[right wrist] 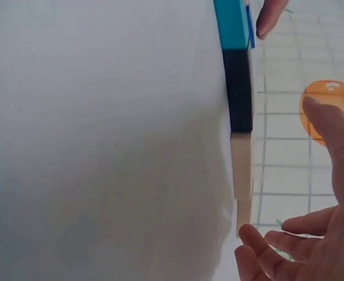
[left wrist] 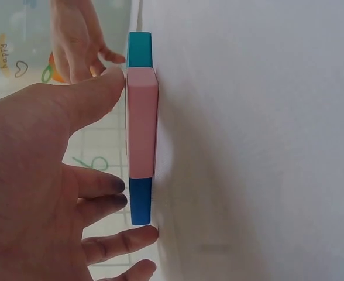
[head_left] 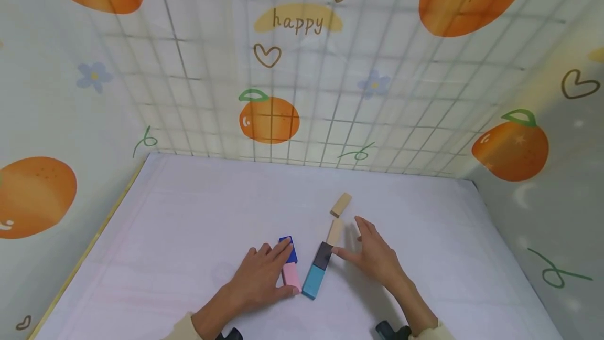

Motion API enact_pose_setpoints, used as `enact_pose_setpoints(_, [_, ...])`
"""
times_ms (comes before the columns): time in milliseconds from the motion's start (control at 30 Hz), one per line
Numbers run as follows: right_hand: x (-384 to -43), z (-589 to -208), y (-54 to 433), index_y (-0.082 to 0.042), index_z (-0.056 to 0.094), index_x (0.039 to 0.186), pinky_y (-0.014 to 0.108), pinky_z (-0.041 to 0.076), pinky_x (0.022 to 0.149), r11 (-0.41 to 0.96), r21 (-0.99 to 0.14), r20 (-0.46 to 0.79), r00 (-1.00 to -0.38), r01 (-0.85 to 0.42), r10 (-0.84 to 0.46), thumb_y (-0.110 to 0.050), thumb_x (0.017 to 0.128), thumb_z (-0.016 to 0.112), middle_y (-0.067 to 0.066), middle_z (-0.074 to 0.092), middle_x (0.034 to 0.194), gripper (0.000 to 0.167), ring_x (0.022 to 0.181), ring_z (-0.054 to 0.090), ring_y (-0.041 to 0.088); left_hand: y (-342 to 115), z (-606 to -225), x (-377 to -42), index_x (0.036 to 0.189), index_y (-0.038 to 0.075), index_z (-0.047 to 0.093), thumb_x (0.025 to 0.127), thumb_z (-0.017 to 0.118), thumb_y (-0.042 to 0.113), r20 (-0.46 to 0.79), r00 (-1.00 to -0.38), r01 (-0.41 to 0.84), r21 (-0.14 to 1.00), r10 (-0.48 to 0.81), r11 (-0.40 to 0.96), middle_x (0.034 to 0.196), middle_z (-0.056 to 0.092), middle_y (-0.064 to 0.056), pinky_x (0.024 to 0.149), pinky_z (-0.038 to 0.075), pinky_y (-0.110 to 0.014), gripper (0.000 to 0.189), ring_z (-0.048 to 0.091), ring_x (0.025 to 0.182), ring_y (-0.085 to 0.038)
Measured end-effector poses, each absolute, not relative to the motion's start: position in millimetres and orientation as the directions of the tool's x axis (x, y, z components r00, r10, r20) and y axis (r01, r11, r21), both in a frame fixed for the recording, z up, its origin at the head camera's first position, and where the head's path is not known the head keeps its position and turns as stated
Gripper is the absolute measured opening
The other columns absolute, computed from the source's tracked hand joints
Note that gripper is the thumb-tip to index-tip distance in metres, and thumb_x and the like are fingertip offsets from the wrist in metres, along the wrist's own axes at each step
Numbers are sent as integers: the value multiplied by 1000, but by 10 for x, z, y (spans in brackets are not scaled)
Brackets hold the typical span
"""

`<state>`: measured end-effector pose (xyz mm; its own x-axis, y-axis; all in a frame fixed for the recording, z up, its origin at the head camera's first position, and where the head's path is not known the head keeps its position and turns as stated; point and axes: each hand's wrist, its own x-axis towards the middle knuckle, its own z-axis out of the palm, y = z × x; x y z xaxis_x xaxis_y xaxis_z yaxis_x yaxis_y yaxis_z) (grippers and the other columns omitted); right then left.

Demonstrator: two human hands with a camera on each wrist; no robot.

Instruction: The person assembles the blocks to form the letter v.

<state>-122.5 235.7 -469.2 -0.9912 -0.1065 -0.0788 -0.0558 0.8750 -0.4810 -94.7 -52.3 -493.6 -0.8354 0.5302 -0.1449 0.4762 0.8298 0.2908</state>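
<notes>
A blue block (head_left: 289,250) and a pink block (head_left: 291,277) lie end to end on the table. My left hand (head_left: 258,278) is over their left side, thumb at the pink block's near end and fingertips at the blue block, fingers mostly straight. To their right, a teal block (head_left: 313,282), a black block (head_left: 323,256) and a plain wooden block (head_left: 335,232) form a slanting row. Beside this row my right hand (head_left: 379,257) is spread, its thumb tip close to the black block; whether it touches cannot be told. Nothing is in its grasp.
Another plain wooden block (head_left: 341,204) lies just beyond the row, slightly turned. The white table (head_left: 212,193) is walled by hanging cloth printed with oranges (head_left: 269,120). Dark wrist devices (head_left: 392,330) show at the bottom edge.
</notes>
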Motion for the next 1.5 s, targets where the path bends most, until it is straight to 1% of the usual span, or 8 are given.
enact_pose_setpoints(200, [-1324,-4720,2427,2,25,155,56,52,84,876,-479,-86,-990,-54,-108,-68,85,68,25,32,156,109,121,58,35,-525,-4923,-927,160,17,31,89,59,71,-133,-840,476,283,526,833,166,26,2,106,37,-54,93,42,138,-30])
enact_pose_setpoints(367, [-1391,-4742,2475,5,22,155,63,47,92,877,-477,-112,-987,-50,-117,-68,85,67,29,29,156,111,127,52,41,-518,-4911,-915,160,18,31,89,59,71,-148,-840,466,297,522,834,166,25,3,107,36,-55,93,41,139,-31])
enact_pose_setpoints(500, [-1446,-4772,2513,4,21,156,65,44,94,879,-474,-123,-986,-45,-117,-68,85,68,29,27,157,112,129,49,44,-507,-4923,-906,160,19,31,88,59,71,-160,-843,453,300,513,839,166,25,3,107,36,-56,93,40,139,-30])
enact_pose_setpoints(667, [-1532,-4801,2553,2,19,157,68,42,95,878,-478,-131,-986,-32,-107,-67,85,68,29,27,157,112,128,51,44,-505,-4938,-897,160,19,31,88,60,71,-157,-846,454,293,510,842,166,26,4,107,37,-55,94,41,138,-28])
enact_pose_setpoints(867, [-1650,-4792,2571,3,17,157,68,41,96,875,-484,-138,-985,-28,-108,-63,87,69,30,27,156,109,124,54,43,-521,-4945,-896,160,19,32,88,60,71,-137,-846,464,289,515,838,166,26,4,103,38,-51,93,43,133,-26])
enact_pose_setpoints(1167, [-1812,-4780,2586,6,18,156,69,37,100,875,-483,-154,-980,-37,-127,-57,89,70,34,27,155,106,127,50,47,-504,-4988,-915,161,21,30,88,59,72,-149,-852,453,269,502,850,166,26,5,103,38,-49,93,44,129,-25])
enact_pose_setpoints(1267, [-1879,-4777,2602,8,17,155,69,36,102,876,-480,-150,-980,-43,-130,-57,89,70,35,27,155,107,130,46,49,-502,-4989,-921,160,21,31,88,59,72,-144,-854,457,255,501,852,165,27,5,102,39,-49,93,44,129,-25])
enact_pose_setpoints(1500, [-2014,-4790,2618,9,17,156,72,30,104,882,-470,-171,-978,-23,-117,-62,86,70,36,25,156,113,141,30,53,-519,-4963,-920,160,21,32,88,59,72,-140,-854,457,260,501,851,165,28,5,100,40,-48,92,45,127,-25])
